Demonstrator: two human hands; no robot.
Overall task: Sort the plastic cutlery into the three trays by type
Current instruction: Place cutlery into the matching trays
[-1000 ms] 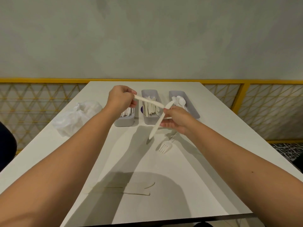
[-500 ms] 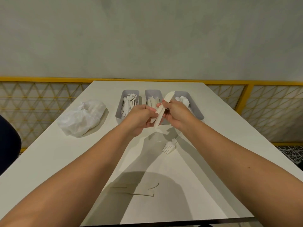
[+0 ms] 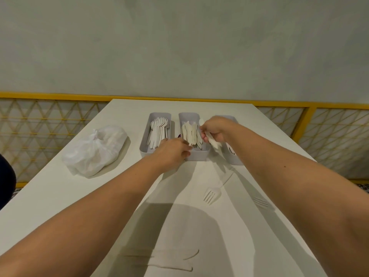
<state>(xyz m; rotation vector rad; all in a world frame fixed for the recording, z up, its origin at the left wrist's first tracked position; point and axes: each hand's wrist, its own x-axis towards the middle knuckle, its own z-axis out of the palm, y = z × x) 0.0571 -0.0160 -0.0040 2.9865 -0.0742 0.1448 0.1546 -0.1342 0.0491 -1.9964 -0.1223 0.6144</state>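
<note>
Three grey trays stand side by side at the far end of the white table. The left tray point(image 3: 144, 144) holds white cutlery with rounded heads. The middle tray point(image 3: 196, 155) holds several white knives point(image 3: 190, 132). My right arm covers most of the right tray point(image 3: 232, 159). My left hand point(image 3: 172, 151) is at the near end of the middle tray, its curled fingertips on the end of a knife lying there. My right hand point(image 3: 216, 129) is above the gap between the middle and right trays and grips a white knife point(image 3: 215, 144). A white fork point(image 3: 212, 194) lies loose on the table.
A knotted white plastic bag point(image 3: 95, 148) lies left of the trays. A second fork point(image 3: 261, 202) shows partly beside my right forearm. Pale knives point(image 3: 169, 262) lie in shadow near the table's front edge. A yellow railing point(image 3: 60, 95) runs behind the table.
Both hands have moved away from me, from in front of the trays to over them. My left hand has dropped to the middle tray's near end, and my right hand's knife now points down.
</note>
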